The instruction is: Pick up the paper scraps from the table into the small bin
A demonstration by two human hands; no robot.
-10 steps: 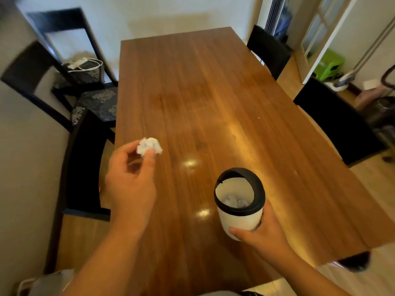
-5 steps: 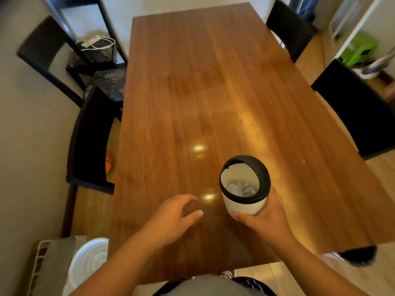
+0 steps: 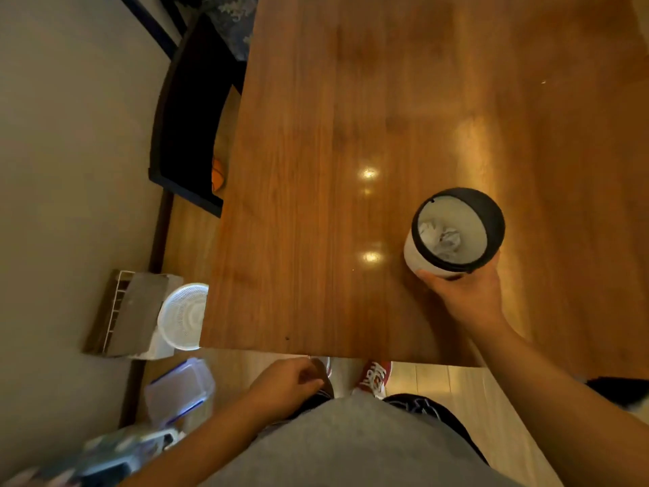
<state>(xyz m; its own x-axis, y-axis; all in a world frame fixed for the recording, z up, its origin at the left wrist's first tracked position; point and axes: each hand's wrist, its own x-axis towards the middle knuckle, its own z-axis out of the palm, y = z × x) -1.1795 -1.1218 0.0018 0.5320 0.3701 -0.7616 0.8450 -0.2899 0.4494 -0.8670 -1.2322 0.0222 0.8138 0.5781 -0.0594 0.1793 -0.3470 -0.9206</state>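
- The small white round bin with the black ring lid (image 3: 453, 237) stands on the brown wooden table (image 3: 316, 170), near the front edge and toward the right side. It leans a little toward the person, probably so that the opening faces them and is easy to reach.
- The right hand (image 3: 467, 297) is wrapped around the lower near side of the bin. The thumb presses on the white wall and the other fingers go behind it. I judge that this grip keeps the light bin from sliding or falling over.
- Inside the bin lie crumpled white paper scraps (image 3: 440, 237), at the bottom. So at least some of the scraps are already where the task wants them.
- The left hand (image 3: 284, 384) hangs below the table edge, in front of the grey shirt (image 3: 351, 448), well apart from the bin. Its fingers are loosely curled and I see no paper in it, but the palm side is hidden, so I cannot be fully sure.
- On the part of the table that shows, I find no scrap lying. The far end is out of view, so I cannot say the table is finished.
- My judgement is that the task is near its end. The next step calls for a look over the rest of the table.
- On the floor at the left stand a white round perforated basket (image 3: 182, 314) and a clear plastic box (image 3: 179, 388); they have no part in the task.
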